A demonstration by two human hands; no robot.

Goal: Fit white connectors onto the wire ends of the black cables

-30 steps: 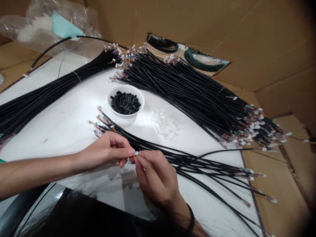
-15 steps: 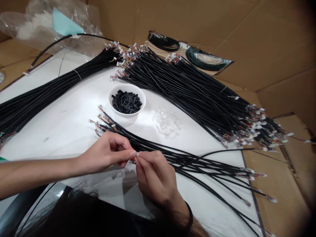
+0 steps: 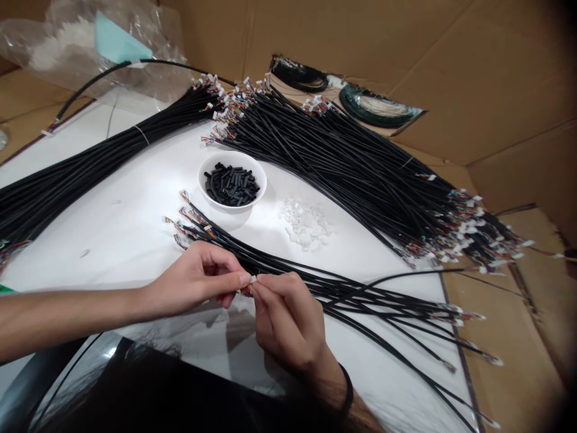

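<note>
Plug, lower centre, sits pinched by left hand and right hand, fingertips nearly closed; uneven pulling could loosen its wires.

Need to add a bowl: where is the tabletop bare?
Widest: left of the white bowl, between the tied cable bundle and the left hand, barring small scraps. Smaller: between the right hand and the lowest loose cables. Crowded: around the white connector both hands pinch, along the loose cables, and beyond the bowl, under the cable pile.
</note>
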